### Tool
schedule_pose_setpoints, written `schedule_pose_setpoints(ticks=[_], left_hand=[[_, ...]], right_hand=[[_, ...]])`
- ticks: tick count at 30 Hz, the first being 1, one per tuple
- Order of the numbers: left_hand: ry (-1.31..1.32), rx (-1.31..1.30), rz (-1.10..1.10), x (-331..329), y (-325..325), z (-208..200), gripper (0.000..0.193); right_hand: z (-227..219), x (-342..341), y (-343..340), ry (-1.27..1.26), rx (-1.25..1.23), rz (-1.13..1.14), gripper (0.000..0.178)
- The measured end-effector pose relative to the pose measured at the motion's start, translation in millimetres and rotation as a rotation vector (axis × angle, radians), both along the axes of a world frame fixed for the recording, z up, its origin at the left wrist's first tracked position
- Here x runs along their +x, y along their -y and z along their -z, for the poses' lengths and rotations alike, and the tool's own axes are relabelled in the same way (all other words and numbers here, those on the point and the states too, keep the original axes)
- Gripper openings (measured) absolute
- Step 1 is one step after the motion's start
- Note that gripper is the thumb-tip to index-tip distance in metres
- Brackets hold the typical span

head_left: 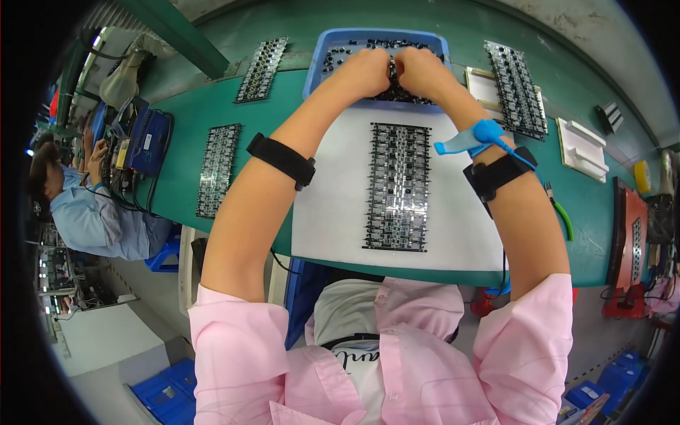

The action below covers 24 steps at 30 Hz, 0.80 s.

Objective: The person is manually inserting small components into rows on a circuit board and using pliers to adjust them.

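Observation:
Both of my arms reach forward over a blue plastic tray that holds many small black parts. My left hand is closed above the tray's middle, its fingertips turned down and out of sight. Close beside it, my right hand is also closed, with fingers curled toward the parts. Whatever either hand pinches is hidden. Nearer to me, a panel of circuit boards lies on a white mat. A blue wrist strap with a cord is round my right wrist.
More circuit board panels lie at left, far left and right. White fixtures, green-handled pliers and yellow tape are on the right. A co-worker sits at the left by a blue machine.

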<state>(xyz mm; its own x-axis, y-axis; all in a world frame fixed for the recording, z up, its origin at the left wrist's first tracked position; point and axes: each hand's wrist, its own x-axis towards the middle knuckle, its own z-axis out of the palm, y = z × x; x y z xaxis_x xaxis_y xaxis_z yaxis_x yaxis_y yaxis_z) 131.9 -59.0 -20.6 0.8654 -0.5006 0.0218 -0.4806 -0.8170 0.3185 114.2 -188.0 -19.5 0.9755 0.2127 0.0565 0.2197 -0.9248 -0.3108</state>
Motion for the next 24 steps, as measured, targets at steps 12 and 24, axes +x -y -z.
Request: schedule_pose_setpoints(ticks=[12, 24], left_hand=[[0.098, -0.350, 0.078, -30.8, -20.9, -19.0, 0.011], [-0.620, -0.724, -0.011, -185.1, -47.1, -11.4, 0.011]], right_hand=[[0.5, -4.4, 12.1, -0.012, 0.453, 0.058, 0.009], [-76.7, -135.9, 56.9, -0.103, 0.613, -0.077, 0.006]])
